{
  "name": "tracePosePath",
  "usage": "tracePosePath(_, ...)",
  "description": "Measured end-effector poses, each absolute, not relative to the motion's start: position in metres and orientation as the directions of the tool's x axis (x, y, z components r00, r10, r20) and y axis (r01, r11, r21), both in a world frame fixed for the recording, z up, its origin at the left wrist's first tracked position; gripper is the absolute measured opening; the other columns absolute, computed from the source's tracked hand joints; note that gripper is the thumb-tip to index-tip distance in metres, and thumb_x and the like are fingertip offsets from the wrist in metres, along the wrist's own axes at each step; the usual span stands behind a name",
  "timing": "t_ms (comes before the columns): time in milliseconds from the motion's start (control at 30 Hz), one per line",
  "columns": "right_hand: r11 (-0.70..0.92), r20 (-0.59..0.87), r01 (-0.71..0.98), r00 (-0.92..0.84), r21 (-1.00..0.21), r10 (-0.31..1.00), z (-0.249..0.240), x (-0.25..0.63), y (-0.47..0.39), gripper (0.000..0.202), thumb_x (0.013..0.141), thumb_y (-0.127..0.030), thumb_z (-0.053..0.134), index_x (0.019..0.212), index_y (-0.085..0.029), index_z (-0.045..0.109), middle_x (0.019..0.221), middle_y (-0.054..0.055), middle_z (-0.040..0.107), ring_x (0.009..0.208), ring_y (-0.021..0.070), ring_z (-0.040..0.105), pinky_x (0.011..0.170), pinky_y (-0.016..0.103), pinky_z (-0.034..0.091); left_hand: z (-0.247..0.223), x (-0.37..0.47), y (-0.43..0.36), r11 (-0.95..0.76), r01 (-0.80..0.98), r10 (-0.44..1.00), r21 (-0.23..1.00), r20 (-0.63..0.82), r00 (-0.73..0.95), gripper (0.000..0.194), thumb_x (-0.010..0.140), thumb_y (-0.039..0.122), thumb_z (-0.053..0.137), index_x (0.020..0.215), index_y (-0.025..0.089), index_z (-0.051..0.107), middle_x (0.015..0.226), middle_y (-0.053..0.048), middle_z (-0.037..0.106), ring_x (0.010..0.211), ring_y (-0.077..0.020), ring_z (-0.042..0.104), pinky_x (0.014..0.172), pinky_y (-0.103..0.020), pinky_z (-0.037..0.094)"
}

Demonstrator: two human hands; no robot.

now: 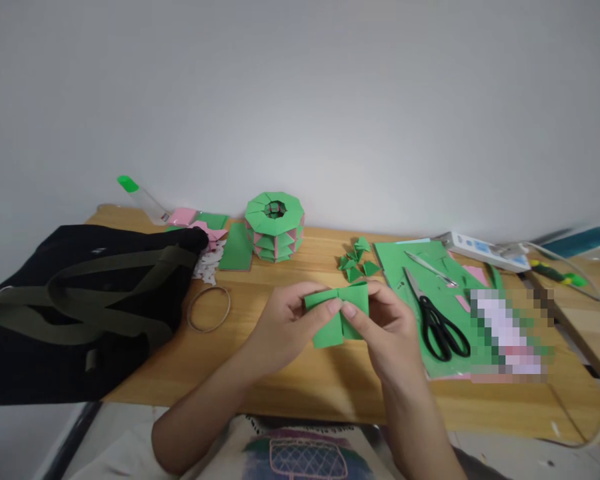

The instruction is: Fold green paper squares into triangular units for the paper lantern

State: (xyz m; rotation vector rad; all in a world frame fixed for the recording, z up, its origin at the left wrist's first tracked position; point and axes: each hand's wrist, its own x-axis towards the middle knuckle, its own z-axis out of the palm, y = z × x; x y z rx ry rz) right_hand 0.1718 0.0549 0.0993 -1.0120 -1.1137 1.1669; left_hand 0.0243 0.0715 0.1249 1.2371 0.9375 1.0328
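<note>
A folded green paper [330,331] is held up over the front middle of the table, with a vertical seam between its two flaps. My left hand [295,323] grips its left side, thumb on the front face near the seam. On the right side, my right hand [387,327] pinches the same paper, its thumb tip close to the other thumb. Several small folded green pieces [357,260] lie just behind the hands. Farther back stands a round, tiered green and pink paper structure [275,227].
Black-handled scissors [443,333] and tweezers [433,269] lie on green sheets [395,257] at the right. Beyond are a power strip [487,251] and a cable. At the left are a black bag [80,300], a ring [209,309] and pink paper pieces [210,233].
</note>
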Motion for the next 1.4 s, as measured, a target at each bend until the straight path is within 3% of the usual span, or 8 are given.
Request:
tracePosePath(267, 0.181, 0.175, -0.134, 0.058, -0.974, 0.983, 0.102, 0.171, 0.052, 0.010, 0.076, -0.021, 0.073, 0.075, -0.023, 0.064, 0.072, -0.004, 0.056, 0.070, 0.0100, 0.051, 0.066, 0.020, 0.043, 0.126, 0.026, 0.068, -0.067, -0.100, 0.978, 0.993, 0.085, 0.188, 0.004, 0.077, 0.019, 0.066, 0.079, 0.018, 0.069, 0.076, 0.000, 0.070, 0.070, -0.0109, 0.061, 0.060, -0.018, 0.047)
tracePosePath(500, 0.201, 0.196, -0.105, 0.059, -0.974, 0.979, 0.109, 0.172, 0.045, 0.013, 0.074, -0.020, 0.075, 0.077, -0.026, 0.064, 0.071, -0.004, 0.053, 0.069, 0.0104, 0.050, 0.063, 0.021, 0.042, 0.133, 0.026, 0.065, -0.131, -0.088, 0.975, 0.987, 0.145, 0.169, 0.009, 0.075, 0.021, 0.068, 0.067, 0.018, 0.071, 0.066, -0.002, 0.067, 0.061, -0.0132, 0.057, 0.054, -0.024, 0.045)
tracePosePath(1033, 0.188, 0.185, -0.066, 0.047, -0.980, 0.982, 0.113, 0.178, 0.042, 0.016, 0.073, -0.018, 0.076, 0.080, -0.027, 0.065, 0.073, -0.004, 0.059, 0.070, 0.0123, 0.054, 0.064, 0.024, 0.046, 0.138, 0.029, 0.063, -0.097, -0.112, 0.978, 0.989, 0.116, 0.171, 0.008, 0.074, 0.016, 0.068, 0.066, 0.016, 0.071, 0.064, -0.001, 0.068, 0.058, -0.0115, 0.057, 0.052, -0.021, 0.044)
tracePosePath(1400, 0.192, 0.191, -0.010, 0.057, -0.981, 0.980, 0.112, 0.178, 0.045, 0.012, 0.073, -0.025, 0.076, 0.072, -0.025, 0.064, 0.068, -0.002, 0.058, 0.066, 0.0138, 0.054, 0.061, 0.026, 0.048, 0.138, 0.028, 0.064, -0.084, -0.101, 0.982, 0.991, 0.100, 0.163, 0.010, 0.073, 0.018, 0.068, 0.063, 0.020, 0.071, 0.063, -0.001, 0.069, 0.058, -0.0139, 0.059, 0.052, -0.025, 0.044)
